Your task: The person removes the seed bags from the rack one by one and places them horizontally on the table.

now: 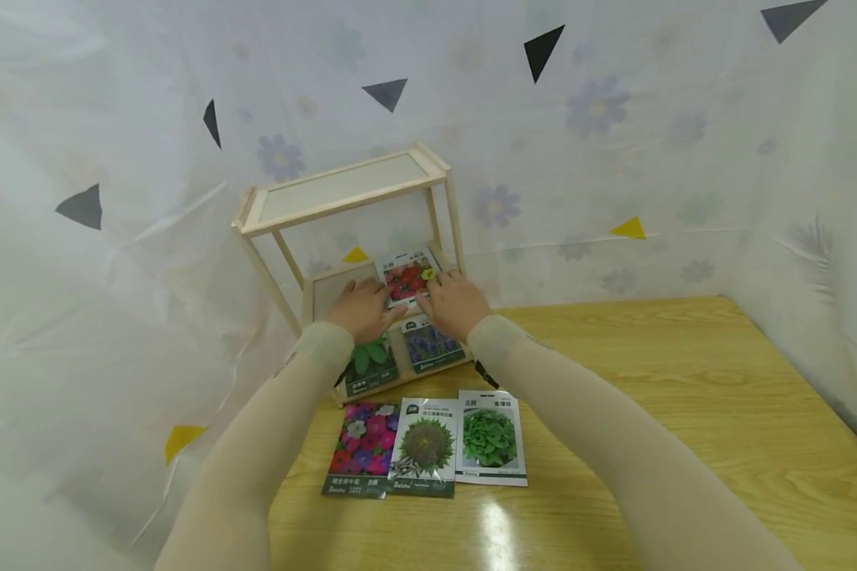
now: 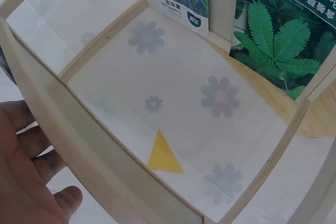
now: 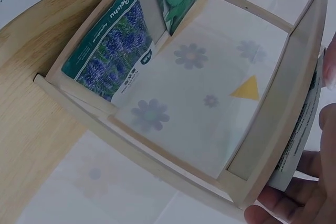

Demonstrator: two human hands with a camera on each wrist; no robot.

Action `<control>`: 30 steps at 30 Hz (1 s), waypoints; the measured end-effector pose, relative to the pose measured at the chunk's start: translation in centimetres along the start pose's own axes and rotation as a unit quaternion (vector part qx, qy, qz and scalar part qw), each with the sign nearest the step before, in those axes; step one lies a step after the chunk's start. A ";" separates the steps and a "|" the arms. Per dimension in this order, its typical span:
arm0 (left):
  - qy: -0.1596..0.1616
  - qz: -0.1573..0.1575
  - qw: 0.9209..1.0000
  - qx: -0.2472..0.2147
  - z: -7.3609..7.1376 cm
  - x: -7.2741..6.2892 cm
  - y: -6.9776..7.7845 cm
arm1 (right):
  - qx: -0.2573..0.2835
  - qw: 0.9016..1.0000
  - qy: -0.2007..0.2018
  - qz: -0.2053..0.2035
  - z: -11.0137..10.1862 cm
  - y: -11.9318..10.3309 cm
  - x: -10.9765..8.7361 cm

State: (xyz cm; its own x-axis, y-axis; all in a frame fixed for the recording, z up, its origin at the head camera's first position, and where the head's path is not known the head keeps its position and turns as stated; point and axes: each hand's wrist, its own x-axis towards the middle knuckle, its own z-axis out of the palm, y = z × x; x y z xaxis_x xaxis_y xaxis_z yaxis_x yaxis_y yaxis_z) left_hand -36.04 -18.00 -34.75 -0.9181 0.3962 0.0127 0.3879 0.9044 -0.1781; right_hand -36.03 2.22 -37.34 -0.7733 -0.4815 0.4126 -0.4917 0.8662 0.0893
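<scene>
In the head view, your left hand (image 1: pixel 360 308) and right hand (image 1: pixel 460 305) are at the red-flower packet (image 1: pixel 409 277), which lies on the upper sloping shelf of the wooden rack (image 1: pixel 346 190). Below it, on the rack's lower front ledge, are the green-leaf packet (image 1: pixel 371 369) and the purple-flower packet (image 1: pixel 432 345). On the table (image 1: pixel 685 373) in front of the rack lie the pink-flower packet (image 1: pixel 364 444), the sunflower packet (image 1: pixel 424 448) and the herb packet (image 1: pixel 490 444). You have one rack and six packets: three on it, three outside. Judging by that, you look about halfway, with three left and the red-flower one perhaps not finally settled.

In the left wrist view, your left fingers are loosely bent beside the rack's shelf edge, gripping nothing that shows.

In the right wrist view, your right fingers meet a packet's edge beside the rack's rail; you can't tell whether they pinch or merely touch it.
</scene>
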 end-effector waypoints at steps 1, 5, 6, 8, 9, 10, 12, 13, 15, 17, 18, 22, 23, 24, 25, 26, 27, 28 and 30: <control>0.000 0.001 1.000 0.005 0.0 -0.1 0.0 | -0.001 1.000 0.006 0.000 0.1 0.0 0.0; 0.007 0.005 1.000 0.016 -0.1 -0.3 0.2 | -0.006 1.000 0.025 0.003 0.4 0.2 -0.2; 0.008 0.005 1.000 0.018 -0.1 -0.4 0.2 | -0.007 1.000 0.024 0.005 0.3 0.2 -0.2; 0.013 0.006 1.000 0.022 0.0 -0.5 0.3 | -0.005 1.000 0.018 0.010 0.3 0.2 -0.4; 0.015 0.006 1.000 0.024 0.1 -0.6 0.3 | -0.004 1.000 0.014 0.011 0.2 0.2 -0.5; 0.016 0.006 1.000 0.027 0.2 -0.7 0.3 | -0.005 1.000 0.011 0.012 0.1 0.2 -0.5; 0.021 0.006 0.999 0.030 0.4 -0.8 0.4 | -0.006 1.000 -0.003 0.013 0.0 0.1 -0.7; 0.024 0.007 0.999 0.032 0.4 -0.9 0.4 | -0.006 1.000 -0.006 0.012 -0.1 0.1 -0.7; 0.029 0.010 0.999 0.031 0.6 -1.1 0.6 | -0.002 1.000 -0.012 0.010 -0.1 0.1 -0.9; 0.035 0.014 0.999 0.031 0.7 -1.2 0.7 | 0.012 1.000 -0.022 0.012 -0.2 0.2 -1.0; 0.038 0.017 0.999 0.031 0.8 -1.3 0.8 | 0.022 0.999 -0.024 0.014 -0.2 0.2 -1.1; 0.053 0.022 0.998 0.035 0.9 -1.5 1.1 | 0.078 0.996 -0.029 0.025 -0.2 0.4 -1.4; 0.058 0.023 0.997 0.035 0.9 -1.6 1.2 | 0.095 0.995 -0.028 0.027 -0.2 0.4 -1.5; 0.063 0.024 0.997 0.034 1.0 -1.6 1.3 | 0.108 0.993 -0.026 0.029 -0.3 0.5 -1.6; 0.067 0.026 0.997 0.030 0.9 -1.7 1.4 | 0.122 0.992 -0.025 0.032 -0.3 0.6 -1.6; 0.071 0.027 0.997 0.027 1.0 -1.8 1.5 | 0.135 0.990 -0.024 0.034 -0.4 0.6 -1.7; 0.073 0.029 0.997 0.026 1.0 -1.8 1.6 | 0.146 0.988 -0.022 0.036 -0.5 0.7 -1.8; 0.075 0.030 0.996 0.023 1.0 -1.9 1.7 | 0.154 0.987 -0.021 0.039 -0.5 0.8 -1.9; 0.079 0.031 0.996 0.012 1.0 -2.0 1.8 | 0.167 0.985 -0.019 0.044 -0.6 0.9 -2.0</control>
State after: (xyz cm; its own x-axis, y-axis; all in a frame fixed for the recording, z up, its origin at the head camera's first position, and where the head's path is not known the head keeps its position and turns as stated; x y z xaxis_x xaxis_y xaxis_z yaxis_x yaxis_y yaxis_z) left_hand -33.56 -17.33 -36.05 -0.8675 0.4726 0.1554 0.4395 0.8743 -0.2059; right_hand -34.65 4.06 -37.54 -0.8298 -0.4176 0.3703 -0.5222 0.8151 -0.2509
